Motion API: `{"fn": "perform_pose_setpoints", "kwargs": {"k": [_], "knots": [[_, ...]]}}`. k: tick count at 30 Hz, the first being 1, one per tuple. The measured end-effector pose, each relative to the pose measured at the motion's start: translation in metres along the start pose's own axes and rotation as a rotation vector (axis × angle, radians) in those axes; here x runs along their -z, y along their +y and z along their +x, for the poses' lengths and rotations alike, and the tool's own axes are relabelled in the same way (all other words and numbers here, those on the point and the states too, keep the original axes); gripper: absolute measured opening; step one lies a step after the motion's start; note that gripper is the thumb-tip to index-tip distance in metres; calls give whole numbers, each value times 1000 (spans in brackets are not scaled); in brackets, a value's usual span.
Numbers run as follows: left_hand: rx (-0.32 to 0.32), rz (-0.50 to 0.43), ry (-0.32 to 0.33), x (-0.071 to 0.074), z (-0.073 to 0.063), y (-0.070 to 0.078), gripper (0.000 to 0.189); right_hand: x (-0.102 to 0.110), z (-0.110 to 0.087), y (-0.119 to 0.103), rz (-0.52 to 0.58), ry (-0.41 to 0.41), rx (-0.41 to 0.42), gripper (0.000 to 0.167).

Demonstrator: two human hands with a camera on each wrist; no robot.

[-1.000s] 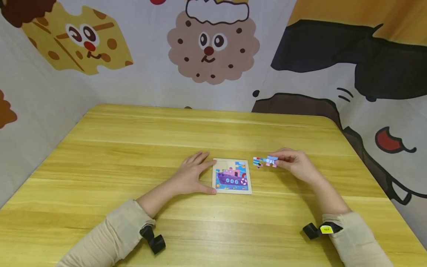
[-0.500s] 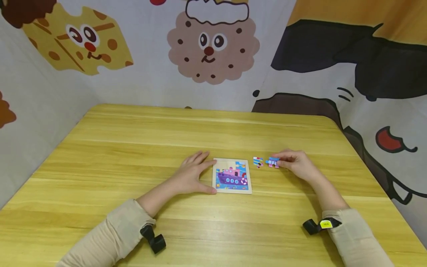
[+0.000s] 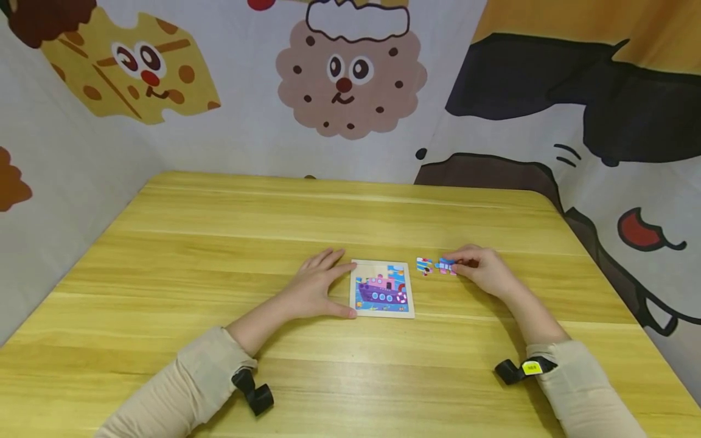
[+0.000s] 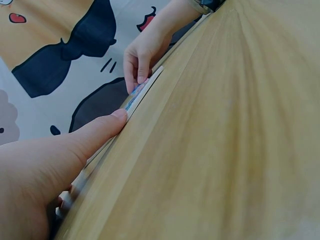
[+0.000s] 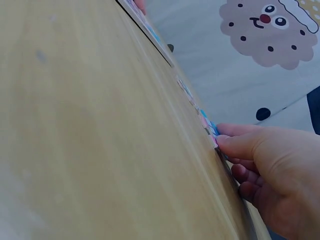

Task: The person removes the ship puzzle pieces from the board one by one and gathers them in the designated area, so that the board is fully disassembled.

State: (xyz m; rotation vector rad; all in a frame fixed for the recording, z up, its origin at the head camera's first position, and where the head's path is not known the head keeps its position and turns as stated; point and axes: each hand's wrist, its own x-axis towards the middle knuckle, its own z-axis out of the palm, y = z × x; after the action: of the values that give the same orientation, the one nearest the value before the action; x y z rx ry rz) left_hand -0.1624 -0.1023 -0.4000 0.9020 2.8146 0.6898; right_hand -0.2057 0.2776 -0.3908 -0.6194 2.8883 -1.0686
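Note:
A square puzzle tray (image 3: 383, 314) lies on the table, its picture a purple and pink ship on blue water. Bare wood shows in the upper left of the picture. My left hand (image 3: 309, 292) is spread along the tray's left side, thumb at the lower corner and index finger at the upper one. To the right, my right hand (image 3: 484, 271) pinches a blue and pink puzzle piece (image 3: 445, 266) between thumb and fingers, close over the table. A second puzzle piece (image 3: 424, 265), striped yellow and blue, lies between the tray and that hand.
The wooden table (image 3: 350, 377) extends all round the tray. Behind it hangs a white curtain (image 3: 241, 134) with cartoon prints. Black straps with small black devices sit on both sleeves, the left device (image 3: 258, 398) close above the tabletop.
The piece in my right hand has shifted slightly right and down, and its tilt has changed, opening a small gap to the striped piece. My left hand and the tray stay in place.

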Motion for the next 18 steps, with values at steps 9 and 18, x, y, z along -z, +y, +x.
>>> {"fn": "perform_pose_setpoints", "kwargs": {"k": [9, 18], "knots": [[1, 7, -1, -2, 0, -1, 102, 0, -1, 0, -49, -27, -18, 23], [-6, 6, 7, -1, 0, 0, 101, 0, -4, 2, -27, 16, 34, 24]]}}
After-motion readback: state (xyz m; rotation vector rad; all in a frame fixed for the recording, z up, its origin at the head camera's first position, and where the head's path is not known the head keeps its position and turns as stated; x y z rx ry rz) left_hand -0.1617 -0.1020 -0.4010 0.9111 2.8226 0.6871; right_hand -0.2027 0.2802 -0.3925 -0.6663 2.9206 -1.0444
